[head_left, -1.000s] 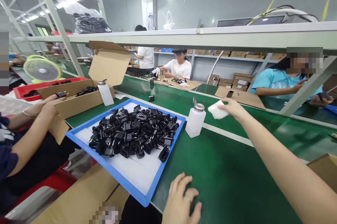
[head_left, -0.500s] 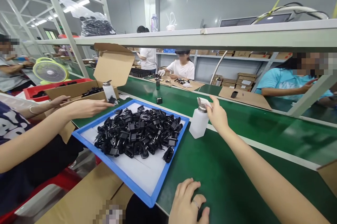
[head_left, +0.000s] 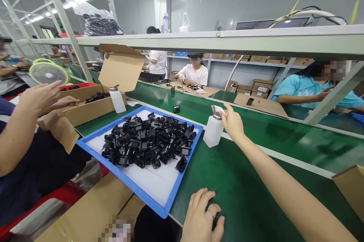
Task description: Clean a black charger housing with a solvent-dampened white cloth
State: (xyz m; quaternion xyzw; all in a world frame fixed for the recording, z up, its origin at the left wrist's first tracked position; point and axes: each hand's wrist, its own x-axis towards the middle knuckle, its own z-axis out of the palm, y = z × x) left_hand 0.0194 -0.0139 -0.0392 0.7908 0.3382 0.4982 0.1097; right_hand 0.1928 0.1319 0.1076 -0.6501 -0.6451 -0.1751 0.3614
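My right hand (head_left: 233, 121) is closed on a small folded white cloth (head_left: 219, 110), held against the metal top of a white pump dispenser bottle (head_left: 213, 132). That bottle stands on the green work surface beside the right edge of a blue-rimmed tray (head_left: 167, 202). Heaped in the tray are many small black plug-like plastic parts (head_left: 148, 139) with cords or loops. Down at the front edge, my left hand (head_left: 203, 215) rests on the green surface, fingers apart and bent, a ring on one of them, with nothing in it.
At left, a co-worker's hands (head_left: 42, 98) are over an open cardboard box (head_left: 88, 111) of black parts. Beside it stands a second white bottle (head_left: 117, 100). A small black piece (head_left: 176, 109) lies on the green belt. A shelf beam (head_left: 222, 41) crosses overhead.
The co-worker's near hand has drawn back left from the second bottle. The small black piece on the belt has shifted right. My hands stay nearly where they were.
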